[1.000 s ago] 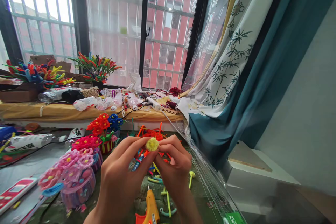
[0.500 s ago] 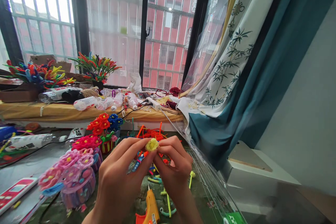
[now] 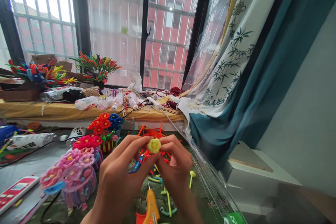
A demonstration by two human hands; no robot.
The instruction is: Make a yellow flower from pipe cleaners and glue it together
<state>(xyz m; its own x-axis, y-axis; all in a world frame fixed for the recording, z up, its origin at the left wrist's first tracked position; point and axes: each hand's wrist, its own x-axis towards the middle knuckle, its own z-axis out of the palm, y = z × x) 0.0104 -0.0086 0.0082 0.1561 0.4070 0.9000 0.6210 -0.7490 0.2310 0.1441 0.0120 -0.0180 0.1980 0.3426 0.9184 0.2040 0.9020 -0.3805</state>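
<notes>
A small yellow pipe-cleaner coil (image 3: pixel 154 146) is pinched between the fingertips of both hands above the table. My left hand (image 3: pixel 122 171) holds its left side, with thumb and forefinger closed. My right hand (image 3: pixel 175 166) grips it from the right, and the lower fingers curl behind. Below them lies an orange glue gun (image 3: pixel 151 204) with its nozzle pointing up the picture. Pieces of yellow-green pipe cleaner (image 3: pixel 168 201) rest beside it, and a yellow stem with a knobbed end (image 3: pixel 192 176) lies to the right. Part of a blue tool (image 3: pixel 137 164) shows behind my left thumb.
Pink pipe-cleaner flowers in a pot (image 3: pixel 78 178) and red flowers (image 3: pixel 99 122) stand on the left. Red pipe cleaners (image 3: pixel 151 131) lie behind my hands. Clear plastic sheeting (image 3: pixel 207 168) borders the right. Plastic bottles (image 3: pixel 85 103) lie on the window ledge (image 3: pixel 60 112).
The yellow coil has turned so that more of its round face shows. My fingers have shifted slightly around it, and the view has moved a little.
</notes>
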